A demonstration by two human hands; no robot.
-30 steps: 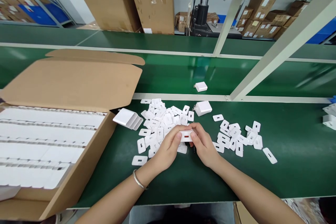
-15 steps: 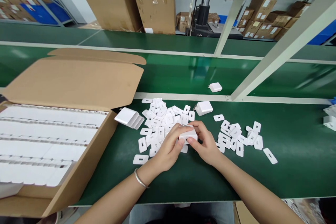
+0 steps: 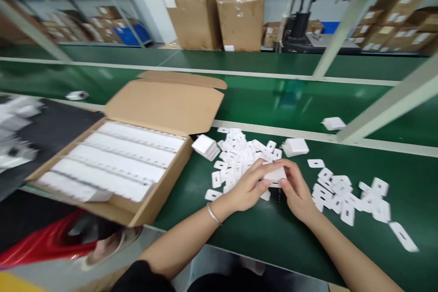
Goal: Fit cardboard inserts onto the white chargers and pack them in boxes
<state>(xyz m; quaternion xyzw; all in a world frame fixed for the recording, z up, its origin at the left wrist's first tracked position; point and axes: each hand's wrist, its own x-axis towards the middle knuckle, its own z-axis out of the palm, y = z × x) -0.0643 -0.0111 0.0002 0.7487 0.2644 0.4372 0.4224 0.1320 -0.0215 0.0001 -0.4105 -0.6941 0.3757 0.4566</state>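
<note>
Both my hands hold one small white charger (image 3: 275,174) just above the green bench. My left hand (image 3: 249,186) wraps its fingers round the charger's left side; a bracelet sits on that wrist. My right hand (image 3: 298,190) pinches the charger's right side. Around them lie several small flat white plastic pieces (image 3: 236,155), with more white pieces (image 3: 345,194) to the right. Another white charger (image 3: 295,147) lies just beyond my hands.
An open cardboard box (image 3: 150,210) with rows of white items stands at the left. A stack of white parts (image 3: 205,147) lies beside it. One charger (image 3: 333,123) lies on the far belt. A slanted metal post (image 3: 383,105) rises at the right. Large cartons (image 3: 241,18) stand behind.
The view has swung left, so everything sits further right in the frame. The charger on the far belt has travelled rightward. My hands still hold the same charger, turned slightly.
</note>
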